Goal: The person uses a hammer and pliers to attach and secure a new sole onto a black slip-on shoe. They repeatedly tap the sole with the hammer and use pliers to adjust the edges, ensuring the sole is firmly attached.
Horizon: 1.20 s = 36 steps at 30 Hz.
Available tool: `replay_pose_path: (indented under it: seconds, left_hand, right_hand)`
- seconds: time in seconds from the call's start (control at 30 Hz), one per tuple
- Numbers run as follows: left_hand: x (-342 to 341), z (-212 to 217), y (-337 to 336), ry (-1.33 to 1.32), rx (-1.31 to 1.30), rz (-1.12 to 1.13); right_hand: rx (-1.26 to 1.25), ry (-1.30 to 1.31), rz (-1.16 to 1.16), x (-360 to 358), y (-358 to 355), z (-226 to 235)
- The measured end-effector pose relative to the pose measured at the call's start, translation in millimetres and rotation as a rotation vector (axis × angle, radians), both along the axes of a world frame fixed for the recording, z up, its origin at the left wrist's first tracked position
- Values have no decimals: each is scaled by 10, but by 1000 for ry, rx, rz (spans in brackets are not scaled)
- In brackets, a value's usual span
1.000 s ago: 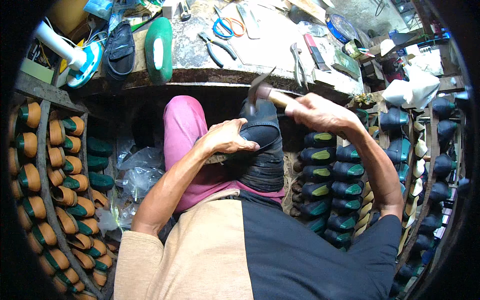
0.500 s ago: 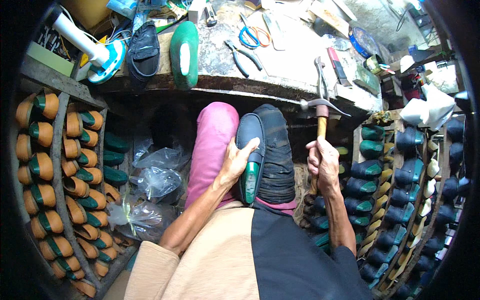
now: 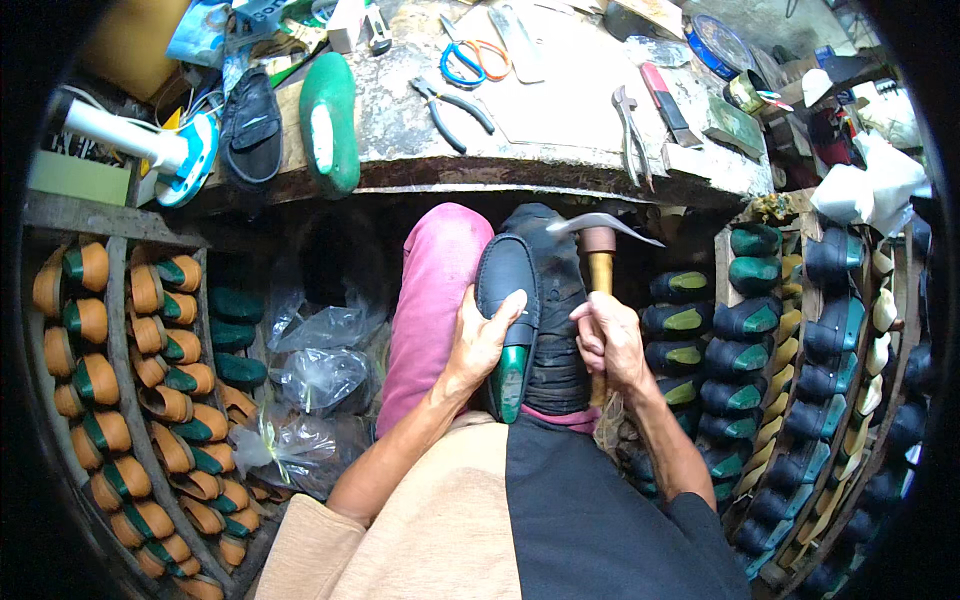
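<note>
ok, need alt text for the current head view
Left hand holds a dark shoe on a green last over the lap, while the right hand holds a hammer beside it. Ahead is a cluttered bench with pliers and scissors. Racked shoes flank the person: tan shoes left, dark shoes right.

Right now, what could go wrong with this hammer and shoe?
The left grip has its thumb across the dark shoe, so a stray blow from the hammer might catch it.
The shoe seems steadied only by that grip and the legs, so it could shift if struck.
In this view the hammer's head shows near the right knee; a wide swing might clip it.
</note>
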State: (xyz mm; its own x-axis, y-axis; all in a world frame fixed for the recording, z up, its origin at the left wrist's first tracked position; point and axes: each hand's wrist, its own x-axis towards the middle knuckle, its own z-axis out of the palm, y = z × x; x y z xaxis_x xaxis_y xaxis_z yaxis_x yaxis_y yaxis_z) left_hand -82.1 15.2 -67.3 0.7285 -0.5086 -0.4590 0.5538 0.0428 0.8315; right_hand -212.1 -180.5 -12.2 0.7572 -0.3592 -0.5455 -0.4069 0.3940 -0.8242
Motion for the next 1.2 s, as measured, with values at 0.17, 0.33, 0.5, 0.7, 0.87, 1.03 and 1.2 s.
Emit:
replay_pose_path:
  seconds: [0.17,0.33,0.5,0.7,0.87,1.03,1.2]
  left_hand:
    - [-33,-28,-35,-99,90,-18]
    - [18,-70,-43,10,49,-61]
    - [8,-50,-45,-52,56,-4]
    - [236,-168,65,273,-116,-102]
    - [328,-325,160,384,-190,-106]
    - [341,-398,134,481,-248,-115]
    - [432,-93,83,357,-165,-212]
  right_hand:
    - [-767,-21,335,188,-162,373]
    - [-1540,-145,639,435,-432,338]
    - [-1274,-246,453,410,-468,150]
    - [-939,-13,299,328,-221,74]
    - [-408,109,-64,-108,255,-82]
    - [-680,115,89,-399,386,-207]
    - [-796,63,104,-471,482,-349]
